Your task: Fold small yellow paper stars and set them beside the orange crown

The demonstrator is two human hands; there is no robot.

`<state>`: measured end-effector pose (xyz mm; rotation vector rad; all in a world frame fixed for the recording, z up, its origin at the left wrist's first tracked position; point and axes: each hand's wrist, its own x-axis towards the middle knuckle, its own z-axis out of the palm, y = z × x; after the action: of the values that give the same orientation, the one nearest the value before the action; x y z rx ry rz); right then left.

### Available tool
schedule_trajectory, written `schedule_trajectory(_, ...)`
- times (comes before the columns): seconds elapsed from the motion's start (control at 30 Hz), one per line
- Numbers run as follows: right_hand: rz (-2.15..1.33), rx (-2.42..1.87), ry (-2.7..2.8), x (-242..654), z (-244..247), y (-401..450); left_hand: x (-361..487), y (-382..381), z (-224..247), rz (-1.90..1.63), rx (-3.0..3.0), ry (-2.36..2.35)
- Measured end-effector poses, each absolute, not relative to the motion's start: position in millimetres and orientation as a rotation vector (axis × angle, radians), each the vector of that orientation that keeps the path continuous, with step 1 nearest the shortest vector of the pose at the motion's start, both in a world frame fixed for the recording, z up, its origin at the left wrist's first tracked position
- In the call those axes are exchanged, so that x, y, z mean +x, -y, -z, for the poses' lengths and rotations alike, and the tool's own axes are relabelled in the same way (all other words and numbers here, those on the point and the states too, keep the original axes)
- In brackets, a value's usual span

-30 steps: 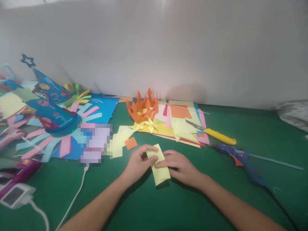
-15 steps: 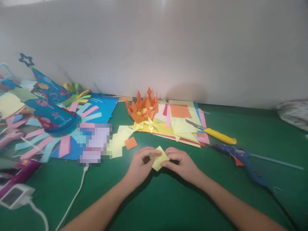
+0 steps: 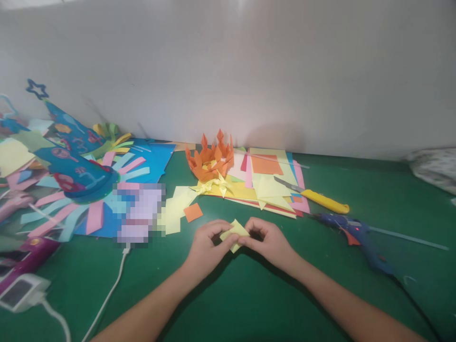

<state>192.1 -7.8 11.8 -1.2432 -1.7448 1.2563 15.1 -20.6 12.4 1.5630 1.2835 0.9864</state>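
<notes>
Between my two hands is a small yellow square of paper (image 3: 235, 228), turned so one corner points away from me. My left hand (image 3: 210, 242) pinches its left side, the thumb lying across the front. On the right side, my right hand (image 3: 269, 240) grips the edge between thumb and fingers. The fingertips behind the paper are partly hidden. Beyond my hands lie an orange paper square (image 3: 193, 212), several yellow paper pieces (image 3: 173, 221) and folded yellow paper shapes (image 3: 213, 185). Behind these stands an orange folded-paper crown (image 3: 210, 161).
On the right lie a yellow utility knife (image 3: 326, 201), blade out, and a blue glue gun (image 3: 359, 232) with its cord. A stack of coloured paper (image 3: 267, 166) sits near the wall. Blue paper cone hats (image 3: 80, 171), a blurred-out object (image 3: 142, 213) and a white cable (image 3: 112, 289) occupy the left.
My left thumb has moved right across the front of the yellow paper, closer to my right thumb. Both hands still hold the paper in nearly the same place.
</notes>
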Motion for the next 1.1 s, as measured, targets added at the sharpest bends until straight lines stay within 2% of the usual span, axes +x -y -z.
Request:
schedule_trajectory(0.4,-1.271,-1.216,1.752,191.1,-13.4,8.5,15.1,21.8,-10.5,-1.006,1.287,-1.242)
schedule_trajectory(0.7,-1.435,-1.127,1.579,194.0,-8.6,7.9,15.7,22.1,-12.5,-0.99,1.239,-1.168)
schedule_trajectory(1.1,-1.333,-1.163,1.651,193.0,-14.6,6.9,18.0,25.0,-11.3,-0.966,1.287,-1.163)
